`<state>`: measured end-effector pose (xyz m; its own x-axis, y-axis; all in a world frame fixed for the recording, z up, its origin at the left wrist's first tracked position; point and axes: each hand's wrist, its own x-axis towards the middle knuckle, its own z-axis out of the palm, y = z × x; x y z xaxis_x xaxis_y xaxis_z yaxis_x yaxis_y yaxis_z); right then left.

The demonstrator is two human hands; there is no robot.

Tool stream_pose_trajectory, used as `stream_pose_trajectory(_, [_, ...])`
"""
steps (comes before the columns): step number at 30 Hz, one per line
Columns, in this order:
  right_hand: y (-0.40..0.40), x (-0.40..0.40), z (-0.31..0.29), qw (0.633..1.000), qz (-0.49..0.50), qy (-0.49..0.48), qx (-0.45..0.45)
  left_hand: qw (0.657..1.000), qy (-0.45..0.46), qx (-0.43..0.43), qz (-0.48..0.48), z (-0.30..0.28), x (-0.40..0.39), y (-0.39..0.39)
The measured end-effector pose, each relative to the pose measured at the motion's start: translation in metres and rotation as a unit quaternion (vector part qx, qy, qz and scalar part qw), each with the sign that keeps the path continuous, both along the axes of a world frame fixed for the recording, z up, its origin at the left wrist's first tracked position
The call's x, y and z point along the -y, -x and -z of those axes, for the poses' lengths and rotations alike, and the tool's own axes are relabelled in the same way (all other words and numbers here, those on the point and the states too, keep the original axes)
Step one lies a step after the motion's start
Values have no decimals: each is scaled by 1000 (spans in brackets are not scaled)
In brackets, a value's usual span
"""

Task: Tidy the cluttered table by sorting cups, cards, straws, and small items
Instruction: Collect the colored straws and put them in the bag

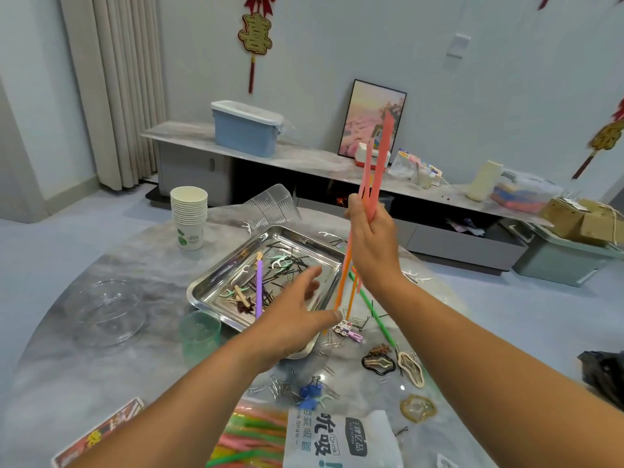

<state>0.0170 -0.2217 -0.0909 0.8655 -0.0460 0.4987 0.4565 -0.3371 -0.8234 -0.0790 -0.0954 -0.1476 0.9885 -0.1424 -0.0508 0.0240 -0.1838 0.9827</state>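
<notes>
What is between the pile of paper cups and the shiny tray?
In the head view, a clear plastic cup lies tipped on its side between the paper cups and the tray.

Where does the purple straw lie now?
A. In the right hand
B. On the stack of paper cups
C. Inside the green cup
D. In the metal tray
D: the purple straw lies in the metal tray among the pins and small items, held by neither hand.

A blue bin (245,130) with a pale lid stands on the long low shelf (304,157) by the wall, and a framed picture (371,119) leans there further right. Red ornaments (255,35) hang on the wall above, a curtain (114,79) at left; cardboard boxes (580,217) sit far right
</notes>
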Motion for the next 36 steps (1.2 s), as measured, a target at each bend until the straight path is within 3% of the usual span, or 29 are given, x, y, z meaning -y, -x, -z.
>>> stream_pose_trajectory(5, [9, -6, 22, 995, -33, -91, -34, 1000, -23, 3, 3, 1, -1, 2])
stream_pose_trajectory(13, [20, 11, 73, 990, -15, -96, -100, 999, -20, -23, 11, 12, 3, -2])
stream_pose_trajectory(17, [28, 16, 101, 989, -37, 48, -133, 998, 43, -36, 1, 17, 6, -6])
stream_pose_trajectory(19, [30, 14, 104, 984, -24, 146, -100, 995, 91, -41, -10, 16, 9, -9])
stream_pose_trajectory(25, [41, -16, 84, 937, -101, 325, -76, 979, 171, -44, -104, 19, 11, -25])
stream_pose_trajectory(29, [36, -21, 80, 929, -117, 336, -102, 933, 274, -124, -198, 21, 16, -48])
stream_pose_trajectory(32, [29, -6, 78, 920, -143, 341, -130, 920, 279, -153, -229, 24, 25, -72])
stream_pose_trajectory(36, [12, 37, 69, 929, -195, 232, -214, 916, 285, -159, -233, 22, 40, -103])
